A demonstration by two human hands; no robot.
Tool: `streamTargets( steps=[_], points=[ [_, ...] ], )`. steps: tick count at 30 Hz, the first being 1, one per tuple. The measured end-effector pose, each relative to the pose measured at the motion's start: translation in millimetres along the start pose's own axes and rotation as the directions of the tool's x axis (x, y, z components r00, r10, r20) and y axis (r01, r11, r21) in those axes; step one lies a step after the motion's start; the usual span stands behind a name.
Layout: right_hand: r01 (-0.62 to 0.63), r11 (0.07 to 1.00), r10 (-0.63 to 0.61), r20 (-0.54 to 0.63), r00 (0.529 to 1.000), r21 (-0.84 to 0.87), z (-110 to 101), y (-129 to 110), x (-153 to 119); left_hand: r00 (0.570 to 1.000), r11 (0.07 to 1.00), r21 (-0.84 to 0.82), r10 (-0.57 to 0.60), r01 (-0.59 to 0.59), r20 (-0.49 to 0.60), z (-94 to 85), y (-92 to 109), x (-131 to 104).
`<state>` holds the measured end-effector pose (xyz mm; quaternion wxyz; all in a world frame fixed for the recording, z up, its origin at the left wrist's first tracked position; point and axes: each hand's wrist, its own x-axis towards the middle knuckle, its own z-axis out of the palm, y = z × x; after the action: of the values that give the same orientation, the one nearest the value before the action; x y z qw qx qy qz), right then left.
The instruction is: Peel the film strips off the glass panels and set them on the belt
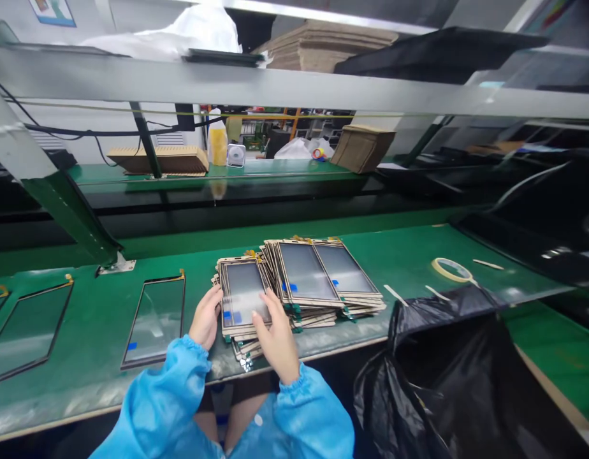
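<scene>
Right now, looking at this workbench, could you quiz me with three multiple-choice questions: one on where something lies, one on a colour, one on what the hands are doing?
1. Where does the roll of tape lie?
A. On the green bench top, right of the panel stacks
B. On the upper shelf
C. Inside the black bag

2. What colour are the sleeves of the person at work?
A. White
B. Light blue
C. Black

3. What are the left hand and right hand doing?
A. Both rest on the near stack of framed panels
B. Both hold the tape roll
C. Both hang clear of the bench

Answers: 1 A, the roll sits flat on the green bench top beside the black bag. 2 B, both cuffs are light blue. 3 A, the left hand grips the stack's left edge and the right lies on its top panel.
</scene>
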<state>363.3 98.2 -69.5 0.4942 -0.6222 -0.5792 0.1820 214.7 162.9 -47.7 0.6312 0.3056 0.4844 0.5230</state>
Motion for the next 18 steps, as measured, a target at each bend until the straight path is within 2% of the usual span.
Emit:
streamTargets(
  steps=[2, 4, 6, 8, 11, 15, 18],
  points=[
    [-0.070, 0.963, 0.079, -0.024, 0.997, 0.262, 0, -4, 0, 1.000, 0.998, -0.059, 0.003, -0.004, -0.014, -0.8, -2, 0],
    [-0.131, 0.856, 0.172, -0.038, 0.984, 0.500, 4, -9, 1, 0.999, 0.995, -0.103, 0.013, -0.016, -0.034, -2.0, -5, 2],
    [-0.171, 0.753, 0.236, -0.018, 0.972, 0.635, 9, -14, 4, 0.998, 0.991, -0.128, 0.018, -0.025, -0.052, -3.8, -8, 4],
    [-0.211, 0.703, 0.249, 0.042, 0.968, 0.679, 13, -17, 7, 0.999, 0.990, -0.142, 0.014, -0.021, -0.050, -6.1, -10, 4],
    [-0.263, 0.692, 0.250, 0.118, 0.961, 0.673, 17, -15, 11, 1.000, 0.989, -0.148, 0.005, -0.006, -0.009, -8.9, -7, -2],
    [-0.274, 0.775, 0.293, 0.061, 0.954, 0.569, 13, -4, 14, 1.000, 0.993, -0.120, 0.004, -0.002, 0.016, -4.2, 8, -17],
    [-0.306, 0.746, 0.314, 0.093, 0.945, 0.591, 10, -3, 17, 1.000, 0.986, -0.164, -0.019, 0.017, -0.013, 3.3, 21, -23]
  ],
)
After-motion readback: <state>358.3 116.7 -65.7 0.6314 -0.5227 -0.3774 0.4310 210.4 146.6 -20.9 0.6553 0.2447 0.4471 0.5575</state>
